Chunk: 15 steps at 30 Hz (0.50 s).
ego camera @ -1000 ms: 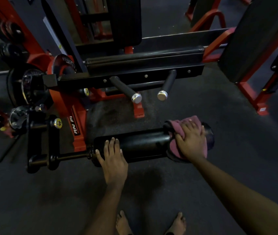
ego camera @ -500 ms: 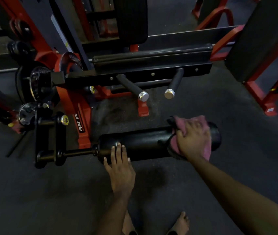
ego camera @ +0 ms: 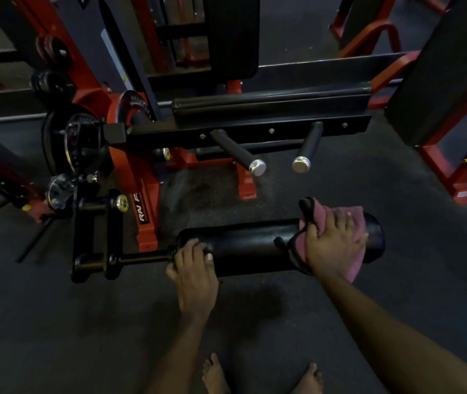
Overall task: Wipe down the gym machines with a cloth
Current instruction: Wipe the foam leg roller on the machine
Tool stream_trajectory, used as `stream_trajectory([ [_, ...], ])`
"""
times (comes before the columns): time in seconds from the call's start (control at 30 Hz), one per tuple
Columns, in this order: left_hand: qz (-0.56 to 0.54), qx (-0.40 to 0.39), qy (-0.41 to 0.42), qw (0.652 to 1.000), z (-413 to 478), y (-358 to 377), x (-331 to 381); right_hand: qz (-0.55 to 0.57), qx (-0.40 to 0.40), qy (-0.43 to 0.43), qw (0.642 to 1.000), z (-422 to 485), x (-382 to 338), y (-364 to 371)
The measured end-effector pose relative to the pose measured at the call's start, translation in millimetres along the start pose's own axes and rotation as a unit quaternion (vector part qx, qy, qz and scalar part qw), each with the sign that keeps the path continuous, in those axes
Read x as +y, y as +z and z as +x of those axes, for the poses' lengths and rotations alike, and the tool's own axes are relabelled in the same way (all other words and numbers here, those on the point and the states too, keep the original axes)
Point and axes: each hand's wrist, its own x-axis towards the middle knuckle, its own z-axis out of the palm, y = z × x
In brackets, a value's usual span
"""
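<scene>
The cloth (ego camera: 354,213) is soft, light and limp, draped over the right end of the roller (ego camera: 249,245) under the right hand (ego camera: 334,245), whose fingers lie spread and fairly flat, pressing it down. The roller looks like smooth, firm padding that probably turns on its bar. The left hand (ego camera: 195,277), fingers curled over its left end, is well placed to steady it.

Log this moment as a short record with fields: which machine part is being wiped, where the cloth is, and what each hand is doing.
Part being wiped: black roller pad, lying horizontal
Cloth: pink cloth, draped over the pad's right end
Right hand: right hand presses the cloth onto the pad
Left hand: left hand grips the pad's left end, fingers curled over it
</scene>
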Motion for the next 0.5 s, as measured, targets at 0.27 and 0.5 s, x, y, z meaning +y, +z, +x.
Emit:
stream_trajectory([
  [0.27,-0.098,-0.157,-0.080,0.979,58,-5,-60,0.003,0.020,-0.010,1.000,3,-20,5],
  [0.5,-0.142,-0.236,-0.111,0.955,66,-22,-62,0.019,0.002,-0.132,0.991,-7,-33,9],
])
